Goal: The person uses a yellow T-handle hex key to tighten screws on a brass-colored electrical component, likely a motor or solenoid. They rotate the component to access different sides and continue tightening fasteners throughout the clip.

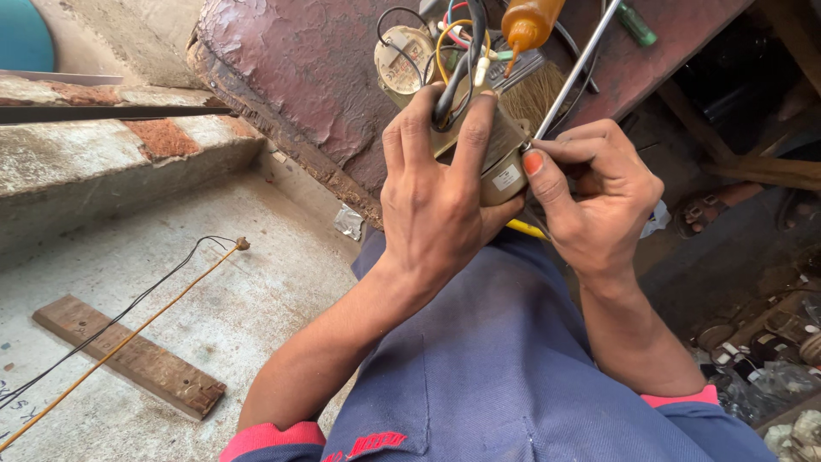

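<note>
At upper centre, a small tan motor (492, 158) bearing a white rectangular label low on its side sits clamped in the left hand (436, 205), while the right hand (599, 201) pinches a screwdriver (571, 73) against it, an orange bottle (528, 21) above.

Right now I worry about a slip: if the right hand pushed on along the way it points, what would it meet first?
Probably the small motor that the left hand holds: the right hand presses its metal rod against it. Depth is unclear.
</note>
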